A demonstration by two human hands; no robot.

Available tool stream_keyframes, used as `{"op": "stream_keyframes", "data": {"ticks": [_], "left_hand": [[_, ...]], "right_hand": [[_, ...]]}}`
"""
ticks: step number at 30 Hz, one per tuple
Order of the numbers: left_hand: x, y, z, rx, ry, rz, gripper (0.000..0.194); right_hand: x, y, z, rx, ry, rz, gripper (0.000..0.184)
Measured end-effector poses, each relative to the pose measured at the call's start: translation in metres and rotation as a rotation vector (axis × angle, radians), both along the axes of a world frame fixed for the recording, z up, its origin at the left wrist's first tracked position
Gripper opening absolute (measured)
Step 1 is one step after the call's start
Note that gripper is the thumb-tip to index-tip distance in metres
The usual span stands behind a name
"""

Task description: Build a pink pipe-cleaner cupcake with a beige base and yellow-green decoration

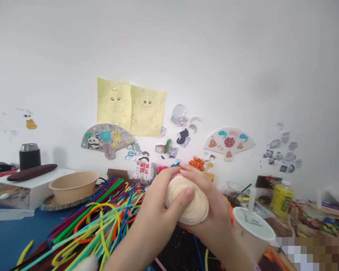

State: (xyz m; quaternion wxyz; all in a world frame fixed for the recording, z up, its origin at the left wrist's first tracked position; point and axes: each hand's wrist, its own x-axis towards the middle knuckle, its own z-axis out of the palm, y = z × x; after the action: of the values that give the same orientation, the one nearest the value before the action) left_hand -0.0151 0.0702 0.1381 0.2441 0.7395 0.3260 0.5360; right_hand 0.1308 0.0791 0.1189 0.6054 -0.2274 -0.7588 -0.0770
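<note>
Left hand (162,198) and right hand (215,196) clamp the cream coiled ball (196,209) in one shared grip above the counter (5,244) — seemingly a shaping step, so the next move likely wants even pressure.

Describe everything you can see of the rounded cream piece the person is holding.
The rounded cream piece is bulky, with curved ridges running round its face like layered coils; the material looks soft and fibrous, though I can't tell exactly what it is. It is held up in front of the cluttered table, near the picture's lower middle. The left hand grips its left side, thumb laid across the front; the right hand cups its right side, fingers over the top. Its back is hidden.
</note>
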Motion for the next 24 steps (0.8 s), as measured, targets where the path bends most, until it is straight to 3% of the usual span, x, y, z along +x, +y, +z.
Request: {"op": "stream_keyframes", "data": {"ticks": [4, 9, 18, 24], "left_hand": [[0.005, -0.002, -0.003, 0.026, 0.034, 0.073, 0.046], [0.007, -0.001, -0.008, 0.062, 0.056, 0.127, 0.043], [-0.001, -0.009, -0.003, -0.026, 0.126, -0.027, 0.046], [-0.009, -0.004, 0.002, -0.128, 0.032, -0.139, 0.052]], "right_hand": [[-0.003, 0.000, -0.002, -0.052, 0.039, 0.040, 0.062], [-0.007, -0.002, -0.002, -0.242, 0.080, 0.066, 0.069], [-0.001, -0.007, 0.004, -0.350, 0.107, 0.202, 0.058], [-0.001, -0.005, 0.004, -0.290, 0.168, 0.208, 0.058]]}}
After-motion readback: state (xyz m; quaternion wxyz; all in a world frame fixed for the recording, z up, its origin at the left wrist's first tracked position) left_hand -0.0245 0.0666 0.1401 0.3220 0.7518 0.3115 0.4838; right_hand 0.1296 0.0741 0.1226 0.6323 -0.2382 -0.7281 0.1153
